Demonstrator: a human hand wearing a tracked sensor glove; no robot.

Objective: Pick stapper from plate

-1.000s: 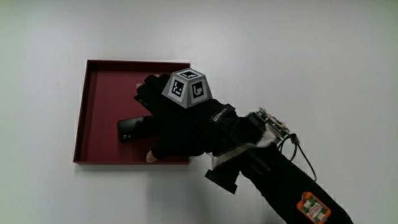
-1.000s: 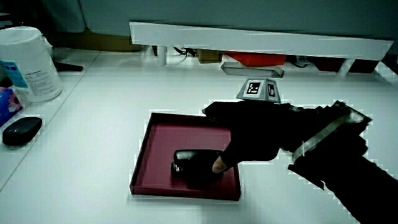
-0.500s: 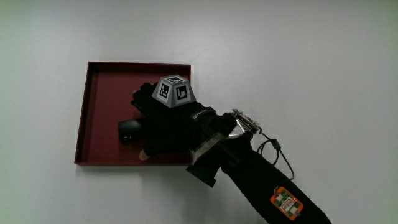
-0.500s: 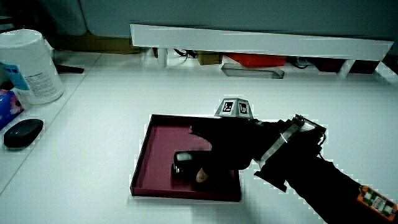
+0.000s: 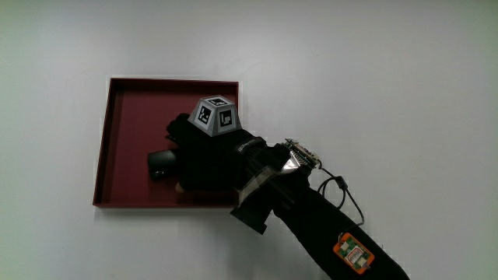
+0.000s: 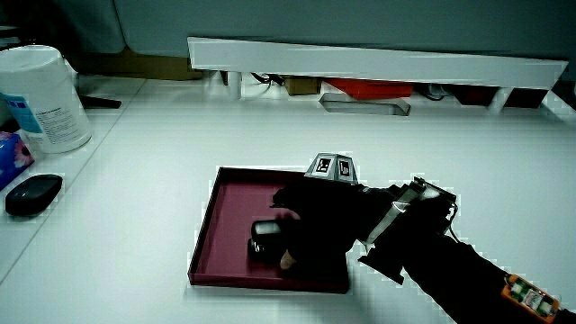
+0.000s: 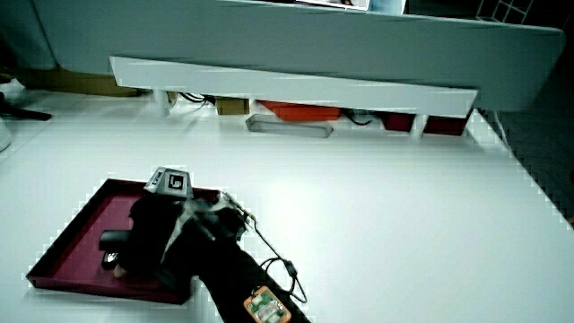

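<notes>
The black stapler (image 5: 162, 164) is seen lying inside the dark red square tray (image 5: 124, 109), in the part of the tray nearer to the person. Only one end of it is left uncovered in the main view; the rest is hidden under the gloved hand (image 5: 206, 155). In a side view the stapler (image 6: 265, 239) is shown resting on the tray floor (image 6: 236, 202), with the hand (image 6: 315, 225) laid over it and a bare fingertip (image 6: 288, 260) pressed at the stapler's near side. The fingers are curled around the stapler, thumb on the side nearer the person, so that it is gripped while it is still down in the tray. The patterned cube (image 5: 215, 115) is carried on the back of the glove, and the black-sleeved forearm (image 5: 327, 241) is stretched from the tray's near corner toward the person, with a small orange tag (image 5: 349, 252) on it. The tray is set on a white table (image 5: 389, 93). In a side view a white cylindrical tub (image 6: 42, 94) and a black computer mouse (image 6: 32, 193) are seen near the table's edge, well apart from the tray. In both side views a low white partition (image 7: 296, 82) is seen.
</notes>
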